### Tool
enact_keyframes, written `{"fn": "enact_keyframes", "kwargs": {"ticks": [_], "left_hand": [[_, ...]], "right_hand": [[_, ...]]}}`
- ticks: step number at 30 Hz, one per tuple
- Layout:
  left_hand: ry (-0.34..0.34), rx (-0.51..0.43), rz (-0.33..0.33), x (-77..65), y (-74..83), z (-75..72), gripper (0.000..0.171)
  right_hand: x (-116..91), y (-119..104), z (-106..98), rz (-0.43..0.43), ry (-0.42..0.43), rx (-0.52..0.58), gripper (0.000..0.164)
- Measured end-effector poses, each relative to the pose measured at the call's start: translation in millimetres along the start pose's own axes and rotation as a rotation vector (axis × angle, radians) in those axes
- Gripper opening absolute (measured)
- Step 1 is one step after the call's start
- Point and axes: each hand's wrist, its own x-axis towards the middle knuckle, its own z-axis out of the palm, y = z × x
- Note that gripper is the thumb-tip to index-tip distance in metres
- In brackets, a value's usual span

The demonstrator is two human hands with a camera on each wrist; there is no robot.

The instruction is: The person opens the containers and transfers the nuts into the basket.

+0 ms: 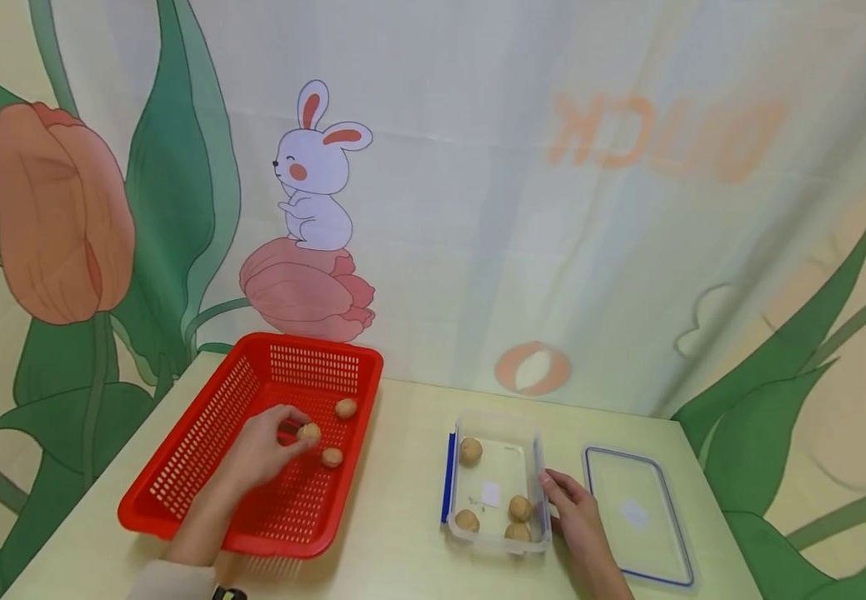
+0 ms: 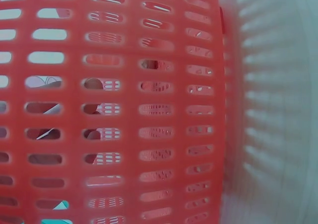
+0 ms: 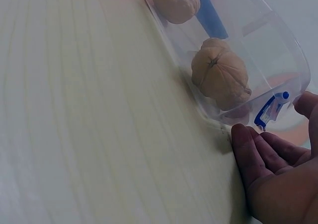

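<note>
In the head view my left hand [image 1: 266, 446] pinches a walnut [image 1: 309, 433] between thumb and fingers, inside the red plastic basket [image 1: 361, 454]. Two more walnuts lie on the basket's right side, one farther back [image 1: 346, 408] and one nearer [image 1: 332, 457]. The left wrist view shows the slotted basket wall [image 2: 130, 119], which mostly hides that hand. My right hand [image 1: 577, 521] holds the right side of a clear plastic container [image 1: 503, 442], thumb at the rim and fingers against the outer wall. Several walnuts [image 3: 221, 74] sit inside it.
A clear lid [image 1: 646, 517] with a blue seal lies on the pale table [image 1: 402, 500], right of the container. A blue clip flap [image 1: 448, 477] hangs along the container's left side. Behind the table hangs a printed curtain [image 1: 463, 250].
</note>
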Motion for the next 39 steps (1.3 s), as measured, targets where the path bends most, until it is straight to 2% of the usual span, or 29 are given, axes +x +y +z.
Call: {"fn": "enact_keyframes", "kwargs": {"ticks": [8, 20, 32, 39], "left_hand": [[-0.03, 0.021, -0.026, -1.0, 0.9, 0.8, 0.039], [-0.033, 0.029, -0.034, 1.5, 0.9, 4.3, 0.041], [-0.027, 0.049, 0.018, -1.4, 1.3, 4.7, 0.046], [-0.001, 0.067, 0.077, -4.5, 18.4, -1.0, 0.055]], "right_hand": [[1.5, 4.5, -1.2, -0.001, -0.013, 0.019, 0.063], [1.9, 3.4, -4.8, 0.003, -0.015, 0.014, 0.062], [-3.5, 0.0, -3.3, -0.03, -0.009, 0.004, 0.064], [-4.2, -1.5, -1.4, -0.043, -0.014, 0.006, 0.064]]}}
